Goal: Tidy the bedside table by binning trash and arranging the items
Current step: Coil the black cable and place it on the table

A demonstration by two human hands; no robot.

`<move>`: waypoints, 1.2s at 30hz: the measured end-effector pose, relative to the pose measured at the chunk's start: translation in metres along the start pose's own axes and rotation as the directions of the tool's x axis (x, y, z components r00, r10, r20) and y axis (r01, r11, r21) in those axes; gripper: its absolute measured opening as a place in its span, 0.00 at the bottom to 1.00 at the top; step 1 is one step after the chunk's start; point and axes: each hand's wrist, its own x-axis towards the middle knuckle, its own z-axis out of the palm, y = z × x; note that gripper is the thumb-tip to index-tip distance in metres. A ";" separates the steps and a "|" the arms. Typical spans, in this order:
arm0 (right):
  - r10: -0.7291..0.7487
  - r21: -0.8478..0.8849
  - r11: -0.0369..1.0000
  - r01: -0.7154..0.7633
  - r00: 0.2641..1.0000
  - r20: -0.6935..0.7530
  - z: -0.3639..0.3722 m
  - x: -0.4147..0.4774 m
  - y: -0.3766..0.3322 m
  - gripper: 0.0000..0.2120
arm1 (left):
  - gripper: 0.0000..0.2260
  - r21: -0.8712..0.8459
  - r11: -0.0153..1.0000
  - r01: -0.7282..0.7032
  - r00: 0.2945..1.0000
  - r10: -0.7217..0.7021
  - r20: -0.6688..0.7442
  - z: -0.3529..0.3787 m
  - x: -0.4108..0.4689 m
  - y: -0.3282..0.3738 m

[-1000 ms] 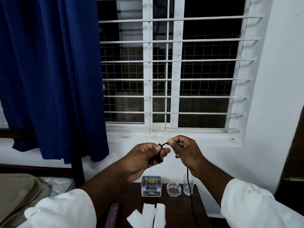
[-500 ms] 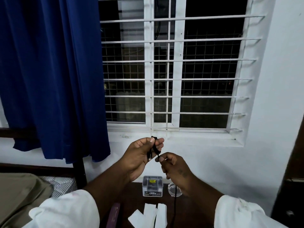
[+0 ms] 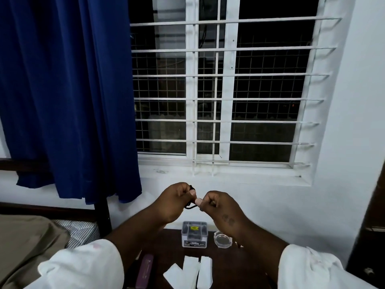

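Both hands are raised above the dark wooden bedside table, below the window sill. My left hand is closed around a coiled bundle of thin black cable. My right hand pinches the same cable beside it, thumbs almost touching. Only a short loop of the cable shows between the hands. On the table lie white folded paper pieces, a small clear plastic box with a yellow label, a round glass dish and a maroon flat case.
A blue curtain hangs at the left over a barred window. A bed with striped sheet and brown cover sits left of the table, its dark post between them. A dark door edge stands at the right.
My right hand has risen from below the left hand to beside it, taking up the hanging length of cable. The long strand that dangled to the table is no longer seen.
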 end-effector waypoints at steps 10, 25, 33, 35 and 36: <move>-0.026 0.109 0.994 0.027 1.000 -0.012 -0.020 0.015 -0.005 0.20 | 0.12 -0.079 0.997 0.020 0.994 -0.011 0.113 0.006 -0.009 0.004; 0.040 0.399 0.917 -0.008 0.997 -0.071 -0.038 0.008 -0.018 0.15 | 0.13 -0.453 0.878 0.154 0.974 -0.059 0.217 0.020 -0.013 0.025; 0.209 0.508 0.849 -0.147 0.976 -0.066 -0.019 0.002 0.000 0.09 | 0.13 -0.662 0.733 0.156 0.977 -0.018 0.211 0.018 -0.012 0.038; 0.226 0.495 0.851 -0.177 0.973 -0.039 -0.011 -0.003 0.002 0.10 | 0.14 -0.682 0.716 0.149 0.978 -0.006 0.207 0.017 -0.012 0.040; 0.219 0.481 0.857 -0.183 0.976 -0.019 -0.007 -0.005 0.001 0.09 | 0.14 -0.688 0.713 0.140 0.981 -0.007 0.192 0.017 -0.011 0.039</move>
